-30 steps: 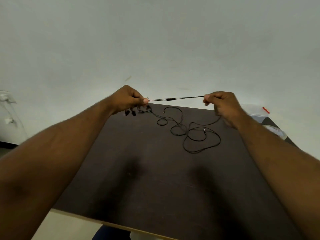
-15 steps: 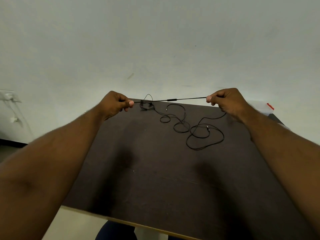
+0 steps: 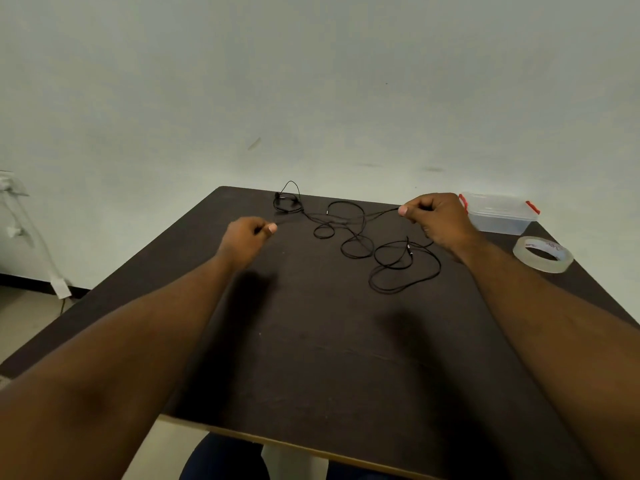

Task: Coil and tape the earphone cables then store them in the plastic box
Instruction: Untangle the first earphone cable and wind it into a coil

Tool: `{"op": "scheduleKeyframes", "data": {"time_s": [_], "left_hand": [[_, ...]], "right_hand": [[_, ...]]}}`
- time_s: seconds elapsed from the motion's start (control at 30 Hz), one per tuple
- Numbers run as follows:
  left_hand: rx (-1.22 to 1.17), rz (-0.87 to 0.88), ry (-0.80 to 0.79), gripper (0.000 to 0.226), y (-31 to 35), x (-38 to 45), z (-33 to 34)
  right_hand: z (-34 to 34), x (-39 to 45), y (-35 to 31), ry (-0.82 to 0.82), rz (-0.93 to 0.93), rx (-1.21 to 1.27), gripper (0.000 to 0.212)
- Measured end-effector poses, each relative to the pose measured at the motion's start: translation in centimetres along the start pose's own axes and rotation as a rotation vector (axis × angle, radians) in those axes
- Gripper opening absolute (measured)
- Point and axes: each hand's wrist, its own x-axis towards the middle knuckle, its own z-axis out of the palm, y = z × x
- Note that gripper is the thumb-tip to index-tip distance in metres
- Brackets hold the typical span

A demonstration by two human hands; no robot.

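While the left hand (image 3: 247, 237) is pinching one end of a stretch of black earphone cable (image 3: 349, 233) between thumb and curled fingers, the right hand (image 3: 434, 220) is pinching the same stretch further along. Most of the cable is lying in loose tangled loops on the dark counter (image 3: 311, 341) between the hands. A lidded plastic box (image 3: 498, 213) and a tape roll (image 3: 542, 254) are sitting just beyond the right hand.

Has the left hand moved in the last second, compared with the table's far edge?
Yes. The left hand was level with the table's far edge; now it sits nearer the person, pinching the cable.
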Motion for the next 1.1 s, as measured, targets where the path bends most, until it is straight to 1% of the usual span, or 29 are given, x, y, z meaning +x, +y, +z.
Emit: {"op": "scheduleKeyframes", "data": {"time_s": [0.07, 0.13, 0.17, 0.2, 0.23, 0.27, 0.3, 0.33, 0.37, 0.4, 0.47, 0.5, 0.57, 0.63, 0.8, 0.93, 1.1], "left_hand": [[0.133, -0.035, -0.095, 0.027, 0.0, -0.5, 1.0], [0.302, -0.109, -0.157, 0.030, 0.5, -0.6, 1.8], [0.392, -0.110, -0.141, 0.035, 1.0, -0.6, 2.0], [0.419, -0.077, -0.097, 0.038, 2.1, -0.7, 2.3], [0.363, -0.015, -0.064, 0.039, 3.5, -0.8, 2.4], [0.204, 0.057, -0.068, 0.038, 5.4, -0.9, 2.6], [-0.049, 0.110, -0.100, 0.037, 7.3, -1.1, 2.8], [-0.314, 0.113, -0.168, 0.036, 9.5, -1.4, 3.1], [-0.517, 0.088, -0.240, 0.036, 11.5, -1.7, 3.4], [-0.648, 0.051, -0.304, 0.037, 13.1, -1.9, 3.7], [-0.746, -0.013, -0.368, 0.036, 15.4, -2.1, 4.1], [-0.756, -0.030, -0.357, 0.034, 15.9, -1.9, 4.4], [-0.754, -0.043, -0.289, 0.022, 16.1, -1.5, 4.5], [-0.679, -0.025, -0.237, 0.017, 16.0, -1.3, 4.6], [-0.464, 0.051, -0.238, 0.012, 15.2, -0.3, 3.9], [-0.369, 0.037, -0.168, 0.012, 12.3, 1.3, 1.8], [-0.295, -0.017, 0.001, 0.009, 7.4, 2.8, -2.1]], "right_hand": [[0.5, 0.2, 0.0, -0.010, -0.001, -0.017, 0.010], [0.8, 0.3, 0.0, -0.028, -0.011, -0.045, 0.008], [1.0, 0.3, -0.1, -0.040, -0.020, -0.058, 0.007], [1.1, 0.3, -0.2, -0.055, -0.031, -0.071, 0.006], [1.4, 0.2, -0.4, -0.072, -0.043, -0.079, 0.006], [1.6, 0.3, -0.5, -0.088, -0.055, -0.086, 0.006], [1.9, 0.4, -0.6, -0.103, -0.069, -0.095, 0.006], [2.1, 0.5, -0.8, -0.117, -0.086, -0.105, 0.006], [2.3, 0.6, -1.0, -0.129, -0.104, -0.115, 0.006], [2.5, 0.6, -1.2, -0.135, -0.122, -0.123, 0.007], [2.5, 0.7, -1.6, -0.147, -0.153, -0.122, 0.011], [2.3, 0.7, -1.8, -0.156, -0.161, -0.116, 0.012], [1.9, 0.6, -2.1, -0.173, -0.156, -0.117, 0.012], [1.5, 0.5, -2.0, -0.179, -0.141, -0.131, 0.012], [0.5, 0.5, -1.6, -0.163, -0.093, -0.102, 0.007], [-1.3, 0.5, -1.2, -0.131, -0.047, -0.089, 0.004], [-3.1, 0.6, -0.7, -0.106, -0.040, -0.109, 0.004]]}}
